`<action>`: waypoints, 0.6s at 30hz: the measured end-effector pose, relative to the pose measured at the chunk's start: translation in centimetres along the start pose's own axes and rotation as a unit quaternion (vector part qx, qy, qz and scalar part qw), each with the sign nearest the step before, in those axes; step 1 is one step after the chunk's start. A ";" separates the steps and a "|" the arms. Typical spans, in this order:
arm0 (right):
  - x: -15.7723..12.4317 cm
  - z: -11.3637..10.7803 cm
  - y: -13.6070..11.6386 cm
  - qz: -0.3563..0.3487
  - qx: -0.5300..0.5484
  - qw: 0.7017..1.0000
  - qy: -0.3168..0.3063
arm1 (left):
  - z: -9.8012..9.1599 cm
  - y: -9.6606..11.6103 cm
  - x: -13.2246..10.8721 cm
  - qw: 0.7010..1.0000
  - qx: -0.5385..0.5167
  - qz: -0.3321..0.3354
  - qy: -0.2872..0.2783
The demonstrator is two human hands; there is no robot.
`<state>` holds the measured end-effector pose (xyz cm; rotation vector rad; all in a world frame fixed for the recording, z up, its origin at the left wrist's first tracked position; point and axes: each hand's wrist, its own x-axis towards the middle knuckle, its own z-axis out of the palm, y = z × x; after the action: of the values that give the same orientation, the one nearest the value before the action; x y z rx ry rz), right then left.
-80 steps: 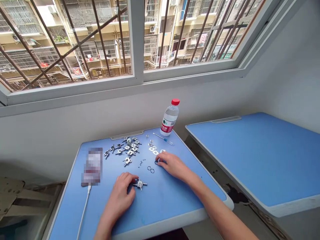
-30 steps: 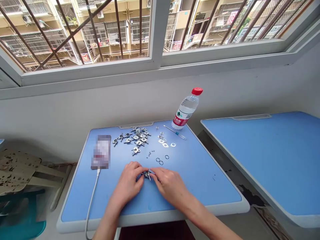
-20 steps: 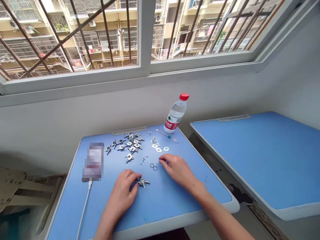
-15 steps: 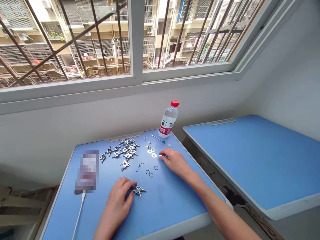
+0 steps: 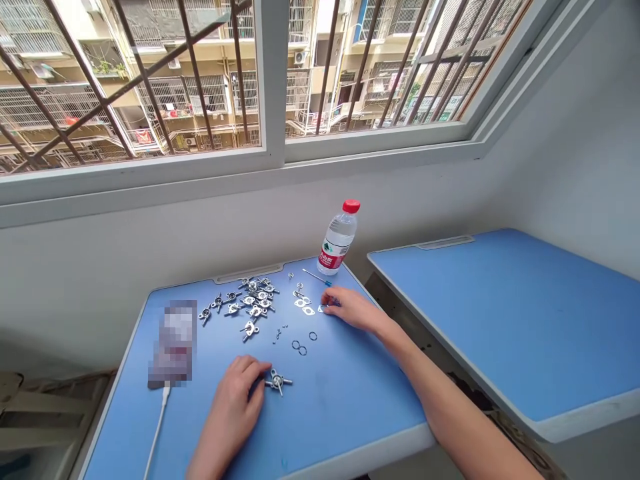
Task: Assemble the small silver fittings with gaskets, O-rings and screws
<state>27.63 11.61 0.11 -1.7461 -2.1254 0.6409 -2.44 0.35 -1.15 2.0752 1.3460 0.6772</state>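
Observation:
My left hand (image 5: pixel 237 393) rests on the table with thumb and index finger closed at the left end of a small metal fitting (image 5: pixel 278 381), which has several arms. My right hand (image 5: pixel 345 307) is further back with its fingers curled together. A pale flat plate (image 5: pixel 321 309) partly shows at its fingertips; what the fingers hold is hidden. Just behind that hand lies a screwdriver (image 5: pixel 316 277) with a blue part, its handle end covered. To its left are oval metal plates (image 5: pixel 308 311). Black rings (image 5: pixel 299 347) and tiny screws (image 5: pixel 279 333) lie between my hands.
Several similar metal fittings (image 5: pixel 256 297) are piled at the table's back left. A blurred phone-like item (image 5: pixel 175 343) with a white cable (image 5: pixel 157 427) lies at the left. A water bottle (image 5: pixel 337 240) stands at the back right corner. A second blue table (image 5: pixel 500 320) is beyond a gap.
My right hand has shifted slightly back and right, now covering the screwdriver's handle end, and the pale plate shows at its fingertips. My left hand and the fitting have barely moved.

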 end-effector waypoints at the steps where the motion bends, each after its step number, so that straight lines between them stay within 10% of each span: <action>1: 0.0 0.1 0.0 0.002 0.007 1.000 0.000 | 0.1 0.0 0.0 1.000 0.001 0.001 0.003; 9: -1.9 0.2 -1.3 0.025 0.092 0.993 0.068 | -0.4 0.8 -0.2 0.998 -0.023 -0.004 0.065; 18: -8.8 5.5 -11.5 0.022 0.444 0.895 0.023 | -0.7 2.0 -0.3 0.982 -0.140 0.073 0.105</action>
<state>17.00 0.42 1.80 -1.2449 -1.3734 1.3014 -1.75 -0.45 0.69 1.9278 1.1361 1.1079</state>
